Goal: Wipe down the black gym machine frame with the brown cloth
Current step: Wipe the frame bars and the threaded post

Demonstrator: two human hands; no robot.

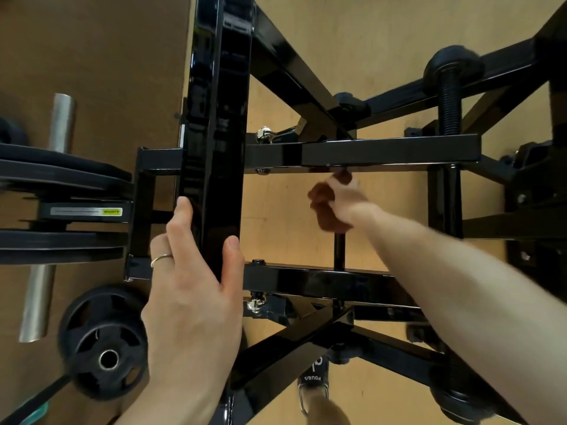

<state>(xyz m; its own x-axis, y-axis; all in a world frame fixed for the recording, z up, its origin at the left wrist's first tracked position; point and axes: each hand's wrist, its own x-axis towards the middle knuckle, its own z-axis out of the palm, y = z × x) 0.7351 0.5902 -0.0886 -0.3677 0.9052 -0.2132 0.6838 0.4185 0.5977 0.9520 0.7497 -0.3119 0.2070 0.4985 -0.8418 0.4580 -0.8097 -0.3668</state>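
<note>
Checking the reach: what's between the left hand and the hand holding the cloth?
In the head view, only bare tan floor shows between the left hand, gripping the upright beam, and the right hand with the cloth.

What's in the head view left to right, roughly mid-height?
Stacked weight plates → left hand gripping the vertical black frame post → right hand holding the brown cloth → threaded black bolt.
</note>
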